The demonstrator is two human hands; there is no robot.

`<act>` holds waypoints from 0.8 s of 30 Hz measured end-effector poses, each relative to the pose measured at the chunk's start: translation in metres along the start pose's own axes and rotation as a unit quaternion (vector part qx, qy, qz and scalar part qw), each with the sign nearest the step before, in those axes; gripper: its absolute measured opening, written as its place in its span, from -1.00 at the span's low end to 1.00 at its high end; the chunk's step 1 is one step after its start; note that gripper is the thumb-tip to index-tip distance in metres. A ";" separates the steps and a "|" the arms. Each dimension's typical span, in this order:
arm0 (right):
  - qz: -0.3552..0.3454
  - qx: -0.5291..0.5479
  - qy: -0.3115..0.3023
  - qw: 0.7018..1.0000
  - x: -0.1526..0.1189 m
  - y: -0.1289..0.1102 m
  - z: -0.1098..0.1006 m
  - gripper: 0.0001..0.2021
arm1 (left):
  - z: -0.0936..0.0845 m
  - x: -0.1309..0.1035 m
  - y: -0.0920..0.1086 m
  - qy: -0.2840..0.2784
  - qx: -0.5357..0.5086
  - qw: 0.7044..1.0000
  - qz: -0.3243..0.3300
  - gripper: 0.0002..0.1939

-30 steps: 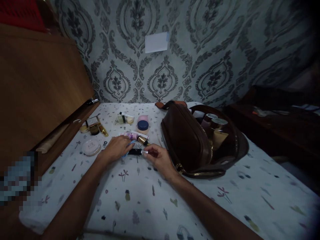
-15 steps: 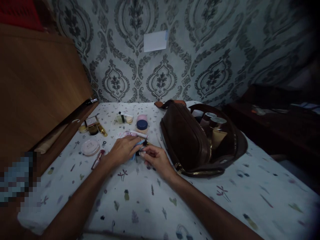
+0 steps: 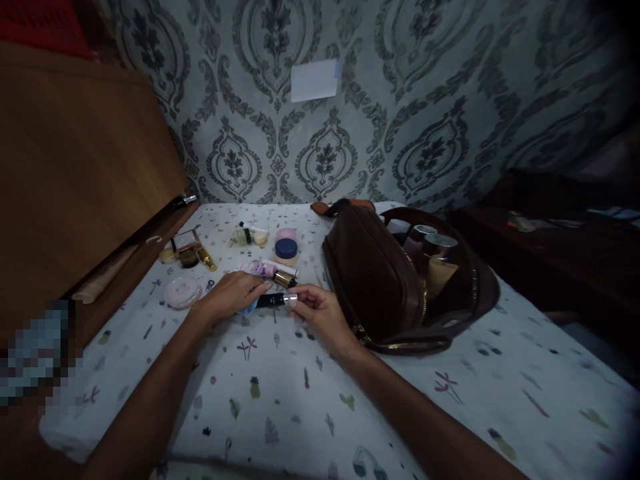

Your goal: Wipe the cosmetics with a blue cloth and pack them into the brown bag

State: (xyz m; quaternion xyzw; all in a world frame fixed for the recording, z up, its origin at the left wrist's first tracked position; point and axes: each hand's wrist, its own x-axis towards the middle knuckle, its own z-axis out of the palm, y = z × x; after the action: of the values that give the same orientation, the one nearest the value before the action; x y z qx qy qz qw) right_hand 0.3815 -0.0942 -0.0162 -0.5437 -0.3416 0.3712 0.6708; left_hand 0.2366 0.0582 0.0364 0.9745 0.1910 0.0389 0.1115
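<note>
My right hand (image 3: 320, 313) pinches the silver end of a black cosmetic tube (image 3: 271, 300), which lies sideways between my hands. My left hand (image 3: 231, 293) rests low over the cloth at the tube's other end, fingers stretched out. Beneath its palm side a bit of something blue (image 3: 248, 309) peeks out; its kind is hidden. Just beyond my fingers are a gold and black tube (image 3: 284, 279), a pink and purple tube (image 3: 263, 268) and a slim white tube (image 3: 287, 269). A jar with a navy lid (image 3: 286, 249) stands behind them.
An unzipped brown leather bag (image 3: 375, 273) with bottles and a tan tube (image 3: 441, 275) inside stands right of my hands. A round pale compact (image 3: 182, 292), a gold tube (image 3: 207, 259) and a palette (image 3: 185, 240) lie left. A wooden panel (image 3: 85, 167) borders the left side.
The black tube has come into fuller view between my hands. My left hand has shifted left, uncovering the gold and pink tubes, while my right hand stays close to its former place.
</note>
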 end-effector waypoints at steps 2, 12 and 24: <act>0.008 0.002 -0.003 1.000 0.000 0.000 0.000 -0.71 | -0.001 0.000 0.000 -0.006 0.011 1.000 -0.005 -0.48; -0.046 -0.007 -0.029 0.999 -0.005 -0.002 0.003 -0.71 | -0.008 -0.003 0.031 0.088 0.021 0.994 0.059 -0.54; -0.061 0.017 0.007 0.998 -0.001 -0.010 -0.004 -0.74 | -0.013 -0.002 0.004 -0.174 -0.296 0.937 0.057 -0.58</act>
State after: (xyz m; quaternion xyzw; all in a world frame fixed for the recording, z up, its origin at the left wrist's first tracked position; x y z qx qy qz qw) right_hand 0.3858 -0.0979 -0.0067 -0.5127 -0.3627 0.3318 0.7039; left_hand 0.2343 0.0563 0.0501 0.8981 0.0925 -0.0707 0.4241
